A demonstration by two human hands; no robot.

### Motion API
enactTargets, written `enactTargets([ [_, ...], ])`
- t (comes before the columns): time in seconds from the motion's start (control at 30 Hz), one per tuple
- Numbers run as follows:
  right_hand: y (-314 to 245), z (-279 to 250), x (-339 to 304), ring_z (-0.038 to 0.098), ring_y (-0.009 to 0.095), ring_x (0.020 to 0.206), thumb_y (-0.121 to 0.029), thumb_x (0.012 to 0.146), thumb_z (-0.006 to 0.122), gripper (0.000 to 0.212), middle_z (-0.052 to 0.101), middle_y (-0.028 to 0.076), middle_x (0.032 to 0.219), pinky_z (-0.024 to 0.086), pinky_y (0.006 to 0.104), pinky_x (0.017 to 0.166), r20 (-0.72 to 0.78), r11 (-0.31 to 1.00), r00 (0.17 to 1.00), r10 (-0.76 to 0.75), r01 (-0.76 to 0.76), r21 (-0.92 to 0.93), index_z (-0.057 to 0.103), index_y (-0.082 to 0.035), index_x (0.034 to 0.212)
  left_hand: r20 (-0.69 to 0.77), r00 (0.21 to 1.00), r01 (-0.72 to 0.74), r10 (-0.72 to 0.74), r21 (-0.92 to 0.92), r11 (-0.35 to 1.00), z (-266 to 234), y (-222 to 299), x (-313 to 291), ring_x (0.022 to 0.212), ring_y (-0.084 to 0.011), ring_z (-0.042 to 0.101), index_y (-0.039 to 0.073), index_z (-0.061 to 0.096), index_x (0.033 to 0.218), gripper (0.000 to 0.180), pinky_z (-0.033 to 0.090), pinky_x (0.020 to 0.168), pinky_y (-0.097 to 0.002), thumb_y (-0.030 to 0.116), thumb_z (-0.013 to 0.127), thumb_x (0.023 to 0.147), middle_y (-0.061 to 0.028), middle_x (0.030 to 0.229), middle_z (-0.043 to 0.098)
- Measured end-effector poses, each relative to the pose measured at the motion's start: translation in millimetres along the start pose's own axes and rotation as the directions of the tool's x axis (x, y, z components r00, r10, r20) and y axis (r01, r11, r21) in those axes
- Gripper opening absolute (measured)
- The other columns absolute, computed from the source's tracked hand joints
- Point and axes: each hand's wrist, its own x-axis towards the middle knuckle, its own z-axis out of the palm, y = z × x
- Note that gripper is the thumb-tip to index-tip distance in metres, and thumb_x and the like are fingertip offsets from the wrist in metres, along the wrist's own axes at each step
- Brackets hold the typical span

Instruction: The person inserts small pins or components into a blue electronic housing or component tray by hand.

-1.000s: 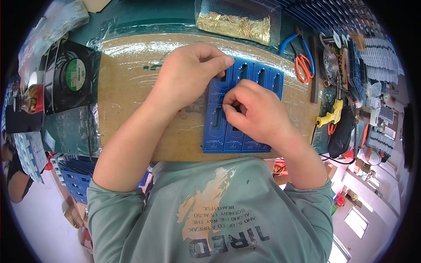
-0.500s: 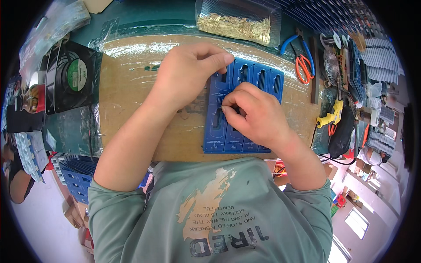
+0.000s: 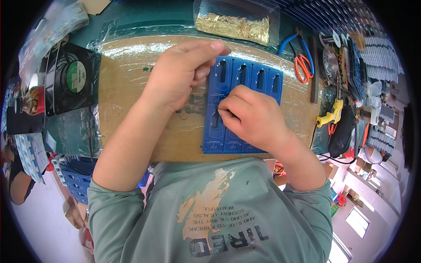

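Observation:
A blue circuit-board panel [image 3: 214, 136] with rows of long slots lies on the brown work board [image 3: 175, 136]. My right hand [image 3: 254, 116] rests over the panel, thumb and forefinger pinched at a slot in its left column. Whatever sits between those fingertips is too small to make out, and the hand covers the panel's middle. Just beyond the panel's far left corner, my left hand [image 3: 186, 65] hovers with thumb and forefinger pressed together and the other fingers curled. Anything it holds is hidden.
A clear plastic tray [image 3: 275, 26] of thin gold-coloured pins [image 3: 232, 24] stands at the back. Blue-handled pliers [image 3: 312, 57] and orange-handled cutters [image 3: 302, 70] lie right of the panel, near a dark bar [image 3: 314, 74] and a yellow-handled tool [image 3: 331, 115]. A black fan [image 3: 70, 76] stands left.
My left hand has lifted slightly away and left from the panel's far corner, uncovering the slot there. My right hand has shifted a little left, its pinch still at the panel.

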Motion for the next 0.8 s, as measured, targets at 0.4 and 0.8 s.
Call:
enactTargets([
  [0.4, -6, -7, 1, 0.064, 0.027, 0.070, -0.020, 0.082, 0.071, 0.010, 0.056, 0.006, 0.081, 0.052, 0.0401, 0.057, 0.077, 0.997, 0.994, 0.072, -0.071, -0.019, 0.064, -0.013, 0.083, 0.028, 0.997, 0.072, -0.068, -0.177, 0.982, -2, -2, 1, 0.058, -0.0062, 0.041, -0.004, 0.068, 0.104, 0.034, 0.030, 0.049, -0.0209, 0.029, 0.063, 0.097, -0.0016, 0.080, 0.056],
  [0.8, 0, -15, 14, 0.065, 0.031, 0.080, -0.027, 0.081, 0.074, 0.022, 0.063, 0.008, 0.087, 0.051, 0.0436, 0.067, 0.240, 0.950, 0.928, 0.285, -0.307, 0.058, 0.062, -0.010, 0.090, 0.063, 0.998, 0.034, -0.025, -0.142, 0.989, 0, -1, -1, 0.059, -0.0063, 0.041, -0.003, 0.067, 0.107, 0.034, 0.029, 0.049, -0.0213, 0.030, 0.062, 0.098, -0.0008, 0.082, 0.056],
])
